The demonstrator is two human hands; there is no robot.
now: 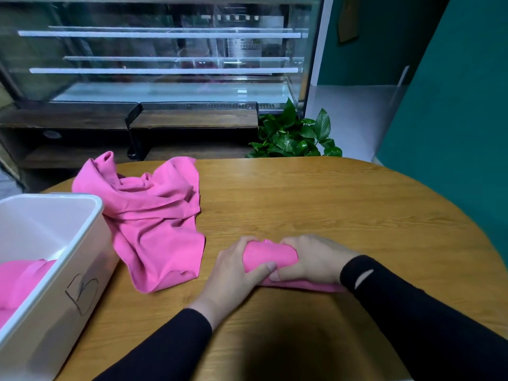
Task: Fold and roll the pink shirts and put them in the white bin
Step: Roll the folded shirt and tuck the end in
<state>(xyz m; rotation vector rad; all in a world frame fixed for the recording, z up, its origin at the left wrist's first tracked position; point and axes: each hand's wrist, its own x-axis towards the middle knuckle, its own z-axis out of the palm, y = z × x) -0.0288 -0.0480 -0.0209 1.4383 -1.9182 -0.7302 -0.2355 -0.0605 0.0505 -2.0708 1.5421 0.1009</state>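
Observation:
A rolled pink shirt (pixel 268 257) lies on the round wooden table (pixel 343 210) in front of me. My left hand (pixel 233 273) grips its left end, thumb over the roll. My right hand (pixel 310 257) curls round its right end; a flat strip of the same shirt (pixel 302 285) shows under that wrist. A loose, crumpled pink shirt (pixel 154 218) lies to the left, reaching the table's far edge. At the near left stands the white bin (pixel 79 259), marked "B", with pink fabric (pixel 19 284) inside it.
Beyond the table are a glass display case (pixel 165 56) on a dark wooden stand and a green potted plant (pixel 294 133). A teal wall (pixel 453 105) rises on the right. The loose shirt touches the bin's right wall.

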